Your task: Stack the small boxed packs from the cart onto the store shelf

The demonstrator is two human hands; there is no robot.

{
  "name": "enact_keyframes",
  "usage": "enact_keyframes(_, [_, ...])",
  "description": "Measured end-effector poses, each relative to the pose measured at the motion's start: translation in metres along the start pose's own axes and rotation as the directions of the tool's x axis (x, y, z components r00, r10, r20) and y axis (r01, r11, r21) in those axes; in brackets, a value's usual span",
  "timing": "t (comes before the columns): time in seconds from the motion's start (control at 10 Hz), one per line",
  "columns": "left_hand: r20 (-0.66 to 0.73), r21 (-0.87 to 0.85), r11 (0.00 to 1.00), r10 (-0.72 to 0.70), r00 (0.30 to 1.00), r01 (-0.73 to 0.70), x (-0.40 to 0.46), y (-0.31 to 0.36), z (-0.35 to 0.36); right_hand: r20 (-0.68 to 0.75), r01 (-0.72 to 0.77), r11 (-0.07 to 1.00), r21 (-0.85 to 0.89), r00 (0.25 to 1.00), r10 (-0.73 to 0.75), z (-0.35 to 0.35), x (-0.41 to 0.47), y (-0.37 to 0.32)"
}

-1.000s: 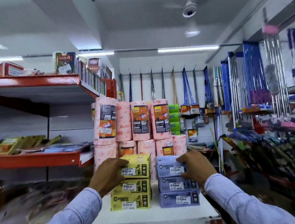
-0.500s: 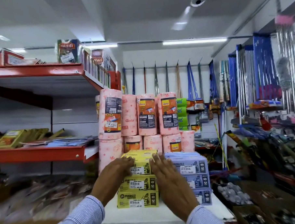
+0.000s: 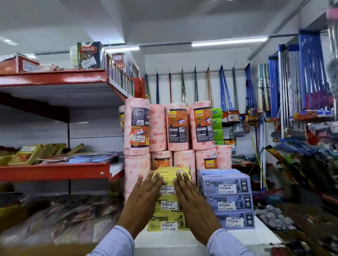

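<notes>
A stack of three yellow boxed packs (image 3: 169, 222) stands on the white shelf top (image 3: 188, 241), with a stack of three lilac boxed packs (image 3: 229, 200) touching its right side. My left hand (image 3: 142, 202) lies flat against the front left of the yellow stack, fingers straight and reaching the top box. Flat against the stack's front right rests my right hand (image 3: 192, 202), fingers straight. Neither hand holds anything. The cart is out of view.
Pink kitchen-towel rolls (image 3: 170, 131) stand two tiers high right behind the packs. Red shelves (image 3: 50, 169) with flat packets run along the left. Brooms and mops (image 3: 307, 87) hang along the right wall, and cluttered goods fill the lower right.
My right hand left the lilac stack and came to the front of the yellow stack. Both hands went from gripping box sides to lying flat on the yellow fronts. The view tilted up.
</notes>
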State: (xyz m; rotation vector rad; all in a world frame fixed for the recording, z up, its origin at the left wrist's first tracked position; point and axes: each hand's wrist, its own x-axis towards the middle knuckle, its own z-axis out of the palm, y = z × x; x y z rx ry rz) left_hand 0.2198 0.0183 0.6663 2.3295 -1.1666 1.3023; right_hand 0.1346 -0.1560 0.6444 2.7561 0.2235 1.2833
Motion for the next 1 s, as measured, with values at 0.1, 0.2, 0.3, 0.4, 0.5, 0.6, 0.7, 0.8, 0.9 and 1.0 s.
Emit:
enact_keyframes(0.1, [-0.021, 0.073, 0.997, 0.016, 1.000, -0.015, -0.002, 0.011, 0.000, -0.037, 0.027, 0.999, -0.018, 0.999, -0.028, -0.009, -0.006, 0.003])
enact_keyframes(0.2, [-0.041, 0.073, 0.996, 0.058, 0.998, -0.055, 0.004, 0.036, -0.001, -0.071, 0.016, 0.998, -0.055, 0.997, -0.020, -0.028, -0.023, 0.019])
enact_keyframes(0.3, [-0.047, 0.026, 0.992, 0.124, 0.991, -0.123, 0.015, 0.070, 0.005, -0.088, -0.028, 0.996, -0.088, 0.996, 0.020, -0.044, -0.045, 0.050])
enact_keyframes(0.4, [-0.034, -0.034, 0.984, 0.174, 0.984, -0.175, 0.027, 0.100, 0.018, -0.081, -0.092, 0.989, -0.115, 0.993, 0.083, -0.053, -0.056, 0.084])
enact_keyframes(0.5, [-0.015, -0.050, 0.978, 0.200, 0.980, -0.200, 0.040, 0.120, 0.033, -0.059, -0.106, 0.985, -0.135, 0.993, 0.099, -0.058, -0.060, 0.108])
enact_keyframes(0.6, [0.015, -0.020, 0.976, 0.216, 0.976, -0.215, 0.047, 0.131, 0.041, -0.030, -0.065, 0.986, -0.153, 0.998, 0.061, -0.056, -0.060, 0.120])
enact_keyframes(0.7, [0.045, -0.001, 0.981, 0.195, 0.980, -0.196, 0.049, 0.136, 0.046, -0.023, -0.051, 0.985, -0.163, 0.999, 0.048, -0.050, -0.059, 0.123])
enact_keyframes(0.8, [0.057, 0.015, 0.983, 0.183, 0.981, -0.185, 0.050, 0.138, 0.047, -0.039, -0.047, 0.984, -0.169, 0.998, 0.041, -0.050, -0.060, 0.126])
enact_keyframes(0.9, [0.054, 0.040, 0.983, 0.175, 0.983, -0.177, 0.051, 0.135, 0.049, -0.059, -0.039, 0.982, -0.183, 0.998, 0.029, -0.046, -0.060, 0.128])
enact_keyframes(1.0, [0.019, 0.021, 0.986, 0.163, 0.986, -0.164, 0.049, 0.139, 0.049, -0.081, -0.047, 0.987, -0.153, 0.996, 0.034, -0.045, -0.061, 0.125])
